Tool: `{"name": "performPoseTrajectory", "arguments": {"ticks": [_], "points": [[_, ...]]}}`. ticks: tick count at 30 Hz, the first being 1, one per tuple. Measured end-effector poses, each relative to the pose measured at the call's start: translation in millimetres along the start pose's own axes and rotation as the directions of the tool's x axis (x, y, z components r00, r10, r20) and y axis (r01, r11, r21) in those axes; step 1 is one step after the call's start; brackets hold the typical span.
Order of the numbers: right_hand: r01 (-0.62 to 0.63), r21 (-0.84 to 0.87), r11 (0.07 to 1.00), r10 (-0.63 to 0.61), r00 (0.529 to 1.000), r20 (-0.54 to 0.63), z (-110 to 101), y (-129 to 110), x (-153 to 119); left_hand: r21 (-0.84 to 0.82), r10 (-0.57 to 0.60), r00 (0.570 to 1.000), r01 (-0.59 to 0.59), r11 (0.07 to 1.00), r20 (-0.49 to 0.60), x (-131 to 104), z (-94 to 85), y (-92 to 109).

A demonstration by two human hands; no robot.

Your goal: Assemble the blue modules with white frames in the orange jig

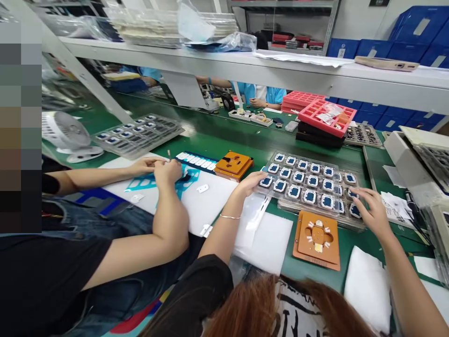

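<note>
My left hand (253, 182) grips the left edge of a clear plastic tray (305, 202), thumb and fingers closed on its rim. Rows of square parts with dark blue centres (298, 177) sit in the pockets. This tray overlaps a similar tray (355, 220) under it, shifted to the left. My right hand (374, 213) is at the right side of the lower tray, fingers spread, fingertips over the parts there. Whether they touch a part I cannot tell. An orange fixture (317, 238) with a shaped recess lies in front of the trays.
A co-worker's hands (168, 171) work at the left over blue film (185, 182). Another orange fixture (234, 164) stands behind the white mat (217, 192). A folded white cloth (366, 285) lies at the right front. Red trays (326, 117) stand at the back; a shelf (217, 63) crosses above.
</note>
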State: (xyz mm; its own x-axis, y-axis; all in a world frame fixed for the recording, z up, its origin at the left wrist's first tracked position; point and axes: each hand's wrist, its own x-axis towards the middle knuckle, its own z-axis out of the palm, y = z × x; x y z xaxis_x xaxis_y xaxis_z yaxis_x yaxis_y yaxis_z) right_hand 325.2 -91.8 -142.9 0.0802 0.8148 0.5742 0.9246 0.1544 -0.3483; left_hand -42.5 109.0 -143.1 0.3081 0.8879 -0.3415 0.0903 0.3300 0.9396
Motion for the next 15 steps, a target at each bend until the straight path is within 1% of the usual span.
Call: {"name": "performPoseTrajectory", "arguments": {"ticks": [2,3,4,6,8,10,12,15], "points": [[0.088,0.040,0.995,-0.083,0.989,-0.120,-8,-1,-21,-0.093,-0.002,1.000,0.005,0.996,0.031,-3,1.4,4],[0.107,0.040,0.993,-0.098,0.979,-0.176,-11,1,-29,-0.137,0.009,1.000,-0.005,0.991,0.026,-5,0.9,5],[0.105,0.042,0.994,-0.092,0.969,-0.231,-12,4,-35,-0.178,0.025,1.000,-0.023,0.984,0.008,-7,-0.6,6],[0.061,0.059,0.996,-0.041,0.955,-0.295,-13,12,-40,-0.253,0.061,0.996,-0.074,0.965,-0.060,-13,-6.2,7],[0.016,0.071,0.997,0.005,0.957,-0.291,-12,17,-41,-0.316,0.088,0.984,-0.135,0.939,-0.157,-21,-15.6,6],[0.014,0.051,0.999,0.000,0.967,-0.254,-10,18,-40,-0.368,0.101,0.958,-0.198,0.908,-0.267,-29,-28.1,3],[0.059,0.012,0.998,-0.055,0.975,-0.215,-7,16,-39,-0.404,0.097,0.920,-0.259,0.877,-0.379,-35,-42.4,-2],[0.196,-0.020,0.981,-0.196,0.967,-0.165,-3,14,-38,-0.426,0.062,0.839,-0.336,0.840,-0.541,-40,-62.9,-9]]}}
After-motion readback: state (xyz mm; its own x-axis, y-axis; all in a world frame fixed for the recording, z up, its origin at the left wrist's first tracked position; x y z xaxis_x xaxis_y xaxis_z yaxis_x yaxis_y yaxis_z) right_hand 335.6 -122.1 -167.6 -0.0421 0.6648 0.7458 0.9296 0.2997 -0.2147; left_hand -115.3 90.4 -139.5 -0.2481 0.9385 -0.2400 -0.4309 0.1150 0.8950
